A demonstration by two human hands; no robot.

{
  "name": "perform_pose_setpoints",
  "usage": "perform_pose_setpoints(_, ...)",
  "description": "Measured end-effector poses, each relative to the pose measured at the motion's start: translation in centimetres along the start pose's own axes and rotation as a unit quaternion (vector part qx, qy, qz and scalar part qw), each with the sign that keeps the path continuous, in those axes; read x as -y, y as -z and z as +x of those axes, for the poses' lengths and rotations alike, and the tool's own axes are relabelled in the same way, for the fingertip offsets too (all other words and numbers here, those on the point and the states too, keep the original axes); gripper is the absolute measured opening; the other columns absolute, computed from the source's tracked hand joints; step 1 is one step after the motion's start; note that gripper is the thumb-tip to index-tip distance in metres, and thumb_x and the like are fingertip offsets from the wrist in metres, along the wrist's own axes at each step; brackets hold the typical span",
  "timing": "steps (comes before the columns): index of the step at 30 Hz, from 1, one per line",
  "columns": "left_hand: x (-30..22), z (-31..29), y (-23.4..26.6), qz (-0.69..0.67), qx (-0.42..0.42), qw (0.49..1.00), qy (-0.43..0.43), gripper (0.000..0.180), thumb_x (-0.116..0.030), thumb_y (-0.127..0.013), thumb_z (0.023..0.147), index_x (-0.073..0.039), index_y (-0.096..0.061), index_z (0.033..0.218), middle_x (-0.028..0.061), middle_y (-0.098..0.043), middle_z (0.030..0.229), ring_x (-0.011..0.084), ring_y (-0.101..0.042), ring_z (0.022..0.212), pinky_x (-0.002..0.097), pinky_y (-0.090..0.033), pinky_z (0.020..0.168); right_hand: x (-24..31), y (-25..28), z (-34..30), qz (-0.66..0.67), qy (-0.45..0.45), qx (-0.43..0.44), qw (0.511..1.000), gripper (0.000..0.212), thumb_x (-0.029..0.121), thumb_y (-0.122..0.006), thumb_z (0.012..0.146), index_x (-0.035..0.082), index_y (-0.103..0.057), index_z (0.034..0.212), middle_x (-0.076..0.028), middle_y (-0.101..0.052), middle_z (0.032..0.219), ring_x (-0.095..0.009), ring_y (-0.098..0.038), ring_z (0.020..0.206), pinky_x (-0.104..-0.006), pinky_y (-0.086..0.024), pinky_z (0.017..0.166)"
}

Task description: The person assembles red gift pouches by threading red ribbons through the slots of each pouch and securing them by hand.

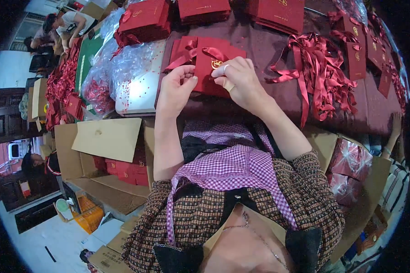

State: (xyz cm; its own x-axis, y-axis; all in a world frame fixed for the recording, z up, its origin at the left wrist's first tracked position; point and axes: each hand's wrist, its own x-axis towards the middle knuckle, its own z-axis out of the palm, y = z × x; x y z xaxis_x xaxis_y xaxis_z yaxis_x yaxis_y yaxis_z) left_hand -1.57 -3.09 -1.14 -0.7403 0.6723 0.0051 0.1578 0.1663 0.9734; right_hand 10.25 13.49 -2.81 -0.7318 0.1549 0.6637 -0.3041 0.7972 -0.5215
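Observation:
A red paper gift bag [207, 70] with gold print and a dark red satin ribbon [215, 53] lies in front of me on more red pieces. At its left edge is my left hand [177, 86], closed, fingers curled and thumb near the index finger; what it pinches is too small to make out. Over the bag's right side reaches my right hand [243, 82], thumb and fingers pinched together against its front. A pale wrap and a ring show on its fingers. Whatever lies between those fingertips is hidden. Another ribbon loop [185, 59] spreads at upper left.
Stacks of red bags [143, 20] line the table's far side. Loose red ribbons [321, 73] are heaped at right, beside more bags [356, 54]. Clear plastic [132, 61] lies at left. Open cardboard boxes [107, 139] stand below the table edge; other people [75, 25] work at far left.

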Motion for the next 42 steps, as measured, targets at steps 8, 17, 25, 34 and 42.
perform_pose_setpoints(8,-1.1,-0.6,-0.4,0.033,-0.01,0.999,-0.013,0.027,0.0,-0.062,0.082,0.004,-0.06,0.108,0.0002,-0.059,0.086,0.0062,-0.052,0.077,0.0201,-0.044,0.07,0.7,-0.8,0.8,-0.017,-0.009,-0.01,1.0,0.013,0.01,-0.069,0.073,0.007,-0.06,0.082,-0.006,-0.062,0.08,-0.024,-0.056,0.079,-0.0368,-0.038,0.076)
perform_pose_setpoints(17,-1.1,-0.8,-1.0,0.038,-0.017,0.999,-0.025,0.025,0.002,-0.062,0.083,0.004,-0.06,0.108,0.0001,-0.059,0.088,0.0057,-0.051,0.077,0.0189,-0.043,0.07,1.2,-0.8,1.3,-0.054,0.0,-0.005,0.999,0.013,0.012,-0.068,0.074,0.007,-0.057,0.08,-0.008,-0.059,0.077,-0.027,-0.055,0.077,-0.0383,-0.038,0.074)
perform_pose_setpoints(25,-1.6,-0.7,-2.9,0.109,-0.09,0.986,-0.09,0.018,0.003,-0.059,0.078,0.005,-0.062,0.095,0.0106,-0.066,0.077,0.0121,-0.061,0.065,0.0271,-0.05,0.061,2.4,0.1,2.2,-0.222,0.061,0.047,0.972,0.009,0.012,-0.057,0.071,0.005,-0.055,0.075,-0.012,-0.058,0.074,-0.027,-0.055,0.074,-0.039,-0.038,0.071)
perform_pose_setpoints(34,-2.1,-1.2,-3.7,0.087,-0.078,0.989,-0.095,0.017,0.001,-0.06,0.08,0.004,-0.063,0.096,0.0099,-0.066,0.08,0.0115,-0.06,0.068,0.0256,-0.05,0.063,1.4,1.2,3.0,-0.044,-0.077,0.126,0.988,0.009,0.008,-0.056,0.077,0.0,-0.059,0.077,-0.017,-0.06,0.072,-0.035,-0.057,0.073,-0.0427,-0.041,0.07)
perform_pose_setpoints(42,-1.7,-0.5,-2.2,0.034,0.005,0.992,-0.123,0.023,0.001,-0.06,0.081,0.004,-0.063,0.103,0.0049,-0.059,0.083,0.0113,-0.056,0.077,0.0235,-0.045,0.071,-0.1,3.0,3.4,0.059,-0.068,0.158,0.983,0.016,0.017,-0.067,0.078,0.003,-0.06,0.08,-0.015,-0.063,0.076,-0.035,-0.059,0.079,-0.0422,-0.041,0.073)
